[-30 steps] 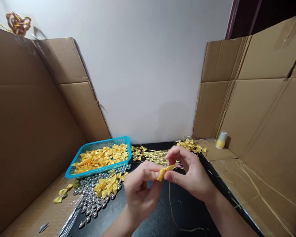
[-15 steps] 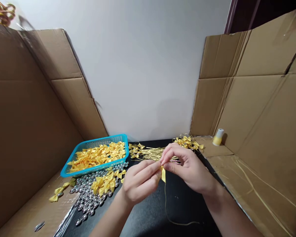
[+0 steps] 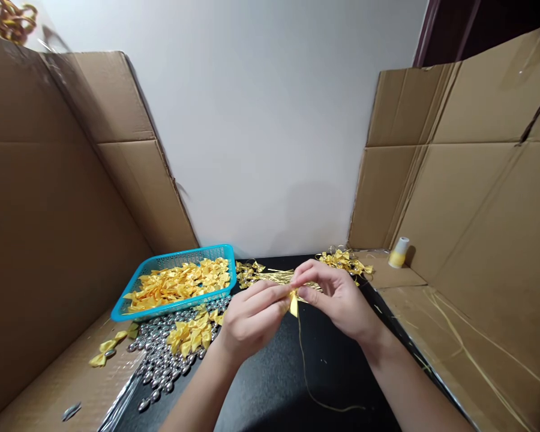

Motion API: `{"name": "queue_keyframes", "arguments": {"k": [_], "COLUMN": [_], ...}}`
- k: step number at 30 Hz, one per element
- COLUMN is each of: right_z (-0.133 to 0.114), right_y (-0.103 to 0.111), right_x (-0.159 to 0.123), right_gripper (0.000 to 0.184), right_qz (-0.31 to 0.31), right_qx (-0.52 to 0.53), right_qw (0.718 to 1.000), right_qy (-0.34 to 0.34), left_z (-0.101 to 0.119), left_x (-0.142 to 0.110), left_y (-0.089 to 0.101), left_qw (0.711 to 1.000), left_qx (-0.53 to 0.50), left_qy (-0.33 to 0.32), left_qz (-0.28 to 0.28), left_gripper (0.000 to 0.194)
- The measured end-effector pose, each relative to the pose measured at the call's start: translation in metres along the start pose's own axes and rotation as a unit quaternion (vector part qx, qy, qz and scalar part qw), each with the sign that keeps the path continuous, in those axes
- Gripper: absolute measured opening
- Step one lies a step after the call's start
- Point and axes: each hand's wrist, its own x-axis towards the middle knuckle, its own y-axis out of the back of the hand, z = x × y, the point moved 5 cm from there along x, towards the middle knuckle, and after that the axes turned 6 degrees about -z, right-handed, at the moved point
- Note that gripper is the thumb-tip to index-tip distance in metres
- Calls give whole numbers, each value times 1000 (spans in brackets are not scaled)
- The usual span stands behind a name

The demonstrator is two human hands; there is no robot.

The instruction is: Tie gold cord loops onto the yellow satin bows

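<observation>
Between my two hands is a yellow ribbon bow, partly hidden by the fingers. My left hand pinches it from the left, fingers closed. My right hand meets it from the right, thumb and fingertips pressed together at the bow's top; what exactly they grip there is too small to make out. A thin gold thread hangs from the bow and trails over the black table top. Behind my hands lies a bundle of gold cords, partly covered by them.
A turquoise basket of yellow bows stands at the left. Before it lie silver beads and a loose pile of bows. More bows with thread sit at the back right, near a thread spool. Cardboard walls flank both sides.
Both hands have shifted slightly, and the bow has turned and moved a little up and left between the fingers. The thread still hangs from it.
</observation>
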Motion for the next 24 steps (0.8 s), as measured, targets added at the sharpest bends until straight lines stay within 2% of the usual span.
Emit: {"name": "queue_keyframes", "arguments": {"k": [2,6,9,12,17,21,24], "right_z": [-5,-17,-20,-9,20,27,22], "right_y": [1,-3,-9,-12,-18,-14,2], "right_x": [-1,-2,-4,-5,-6,-4,-1], "right_gripper": [6,12,14,12,9,11,17], "right_qz": [1,15,37,70,105,141,189], "right_qx": [-53,-160,-179,-129,22,154,205], "right_qw": [998,985,976,984,994,978,960], "right_qy": [16,68,119,99,16,-9,-4], "left_z": [-1,-5,-6,-6,-5,-8,-11], "left_x": [-1,-1,0,0,-2,-6,-9], "left_y": [-2,-4,-2,-1,-6,-13,-22], "left_qw": [1000,999,998,998,999,997,993], "left_qx": [-6,-29,-44,-41,-3,-15,-43], "left_qy": [3,26,40,44,47,49,49], "left_qz": [-6,-3,16,24,-18,-59,-95], "left_gripper": [18,21,22,21,18,20,23]}}
